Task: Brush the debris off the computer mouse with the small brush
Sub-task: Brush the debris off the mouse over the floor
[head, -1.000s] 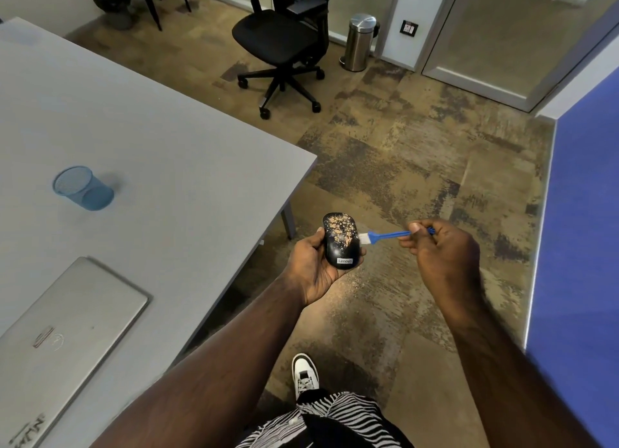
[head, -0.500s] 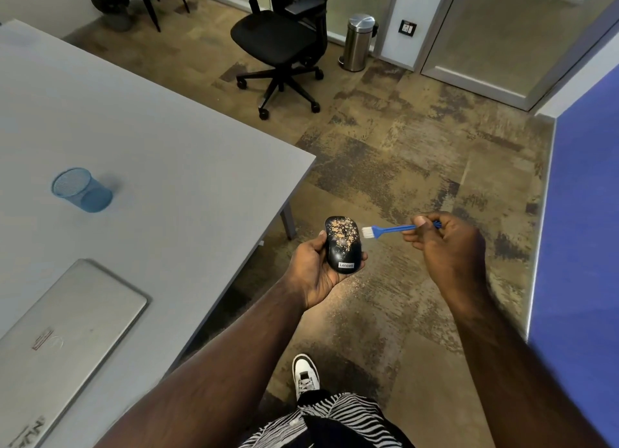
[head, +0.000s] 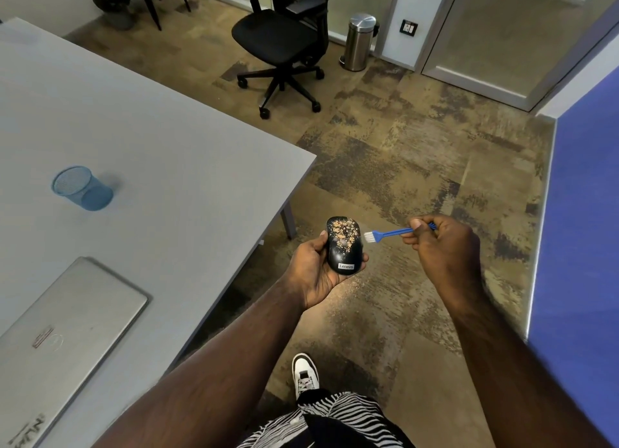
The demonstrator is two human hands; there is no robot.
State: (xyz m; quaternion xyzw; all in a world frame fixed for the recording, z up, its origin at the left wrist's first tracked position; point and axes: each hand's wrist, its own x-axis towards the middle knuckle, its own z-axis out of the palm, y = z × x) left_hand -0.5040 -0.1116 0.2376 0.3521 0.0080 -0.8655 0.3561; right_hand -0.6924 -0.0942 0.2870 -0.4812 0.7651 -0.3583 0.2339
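Observation:
A black computer mouse [head: 344, 246] rests in the palm of my left hand [head: 313, 273], held over the carpet beside the table corner. Tan debris covers the front half of its top. My right hand [head: 442, 246] pinches the far end of a small blue brush [head: 390, 233] with white bristles. The bristles sit just off the mouse's right edge, at about the height of the debris, with a narrow gap between them.
A grey table [head: 140, 166] fills the left, with a blue mesh cup [head: 82, 189] and a shut silver laptop [head: 53, 340] on it. A black office chair [head: 281, 42] and a steel bin [head: 360, 42] stand farther back. A blue partition [head: 582, 246] runs along the right.
My right hand and the brush have shifted slightly up and to the right, so the bristles now stand a little off the mouse's side. My left hand holds the mouse nearly still.

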